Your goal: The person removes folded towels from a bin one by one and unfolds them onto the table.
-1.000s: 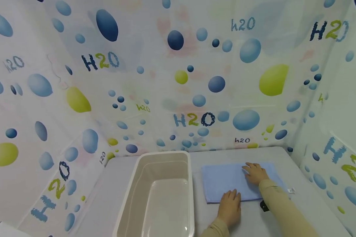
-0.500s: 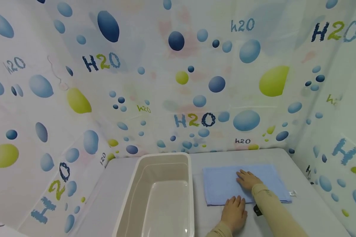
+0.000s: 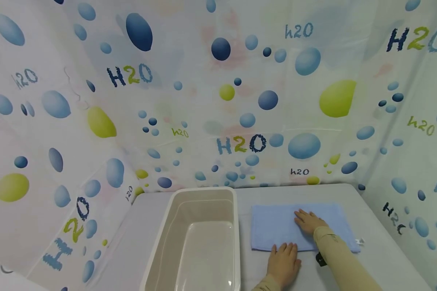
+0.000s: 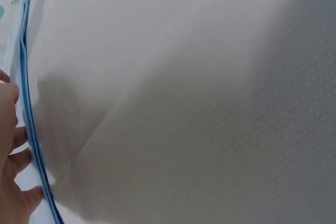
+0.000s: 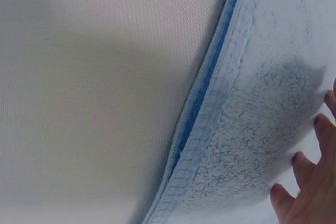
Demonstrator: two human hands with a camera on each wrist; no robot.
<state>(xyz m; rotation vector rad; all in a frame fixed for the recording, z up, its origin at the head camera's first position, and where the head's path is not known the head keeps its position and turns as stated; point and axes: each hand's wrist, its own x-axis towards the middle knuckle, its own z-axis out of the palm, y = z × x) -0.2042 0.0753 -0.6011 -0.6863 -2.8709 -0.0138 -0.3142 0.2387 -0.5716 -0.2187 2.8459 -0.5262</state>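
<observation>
A folded light-blue towel [image 3: 271, 228] lies flat on the pale table, with a small white tag at its right corner. My right hand [image 3: 310, 222] rests on the towel's upper face, fingers spread and straight. In the right wrist view, the fingers [image 5: 305, 170] lie over its fuzzy surface, near a stitched, layered edge. My left hand [image 3: 284, 264] is at the towel's near edge, its straight fingertips touching it. The left wrist view shows those fingers beside the stacked folded edge [image 4: 32, 124].
A beige plastic basin [image 3: 236, 226] stands on the table [image 3: 142, 226] just left of the towel. A small black object [image 3: 321, 259] shows beneath the right forearm. A white curtain printed with blue and green drops [image 3: 200, 101] surrounds the table.
My right hand has shifted a little left and nearer across the towel, its fingers lying flatter. My left hand has drawn back to the towel's near edge. The head view has shifted slightly.
</observation>
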